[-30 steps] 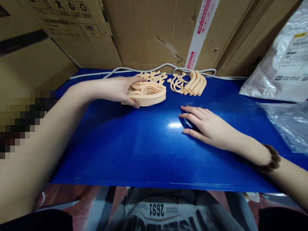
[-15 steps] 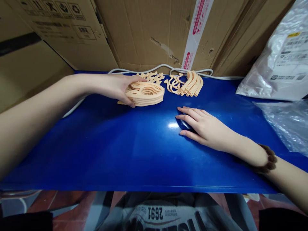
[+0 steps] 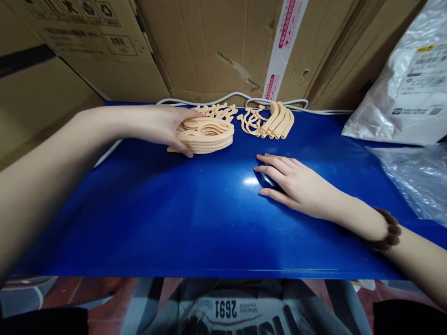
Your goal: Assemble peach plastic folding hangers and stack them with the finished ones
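Note:
My left hand (image 3: pixel 162 128) grips the left end of a stack of beige curved plastic pieces (image 3: pixel 211 139), thumb at the front and fingers behind, partly hidden. The pieces lie one on another, with oval openings between their curves. Small beige plastic hooks (image 3: pixel 223 111) lie just behind the stack. More hooks (image 3: pixel 250 122) and a row of curved beige plastic arms (image 3: pixel 278 122) are to the right of it. My right hand (image 3: pixel 291 184) rests palm down on the blue table, fingers spread, holding nothing.
The blue table (image 3: pixel 195 223) ends in a straight front edge near my lap. Cardboard boxes (image 3: pixel 209 51) wall off the back and left. A white cable (image 3: pixel 226 97) runs along the rear. At right stand a wrapped white package (image 3: pixel 408 93) and clear plastic film (image 3: pixel 415 177).
My left hand has shifted slightly to the left, and the stack of curved pieces has moved with it. My right hand stays where it was.

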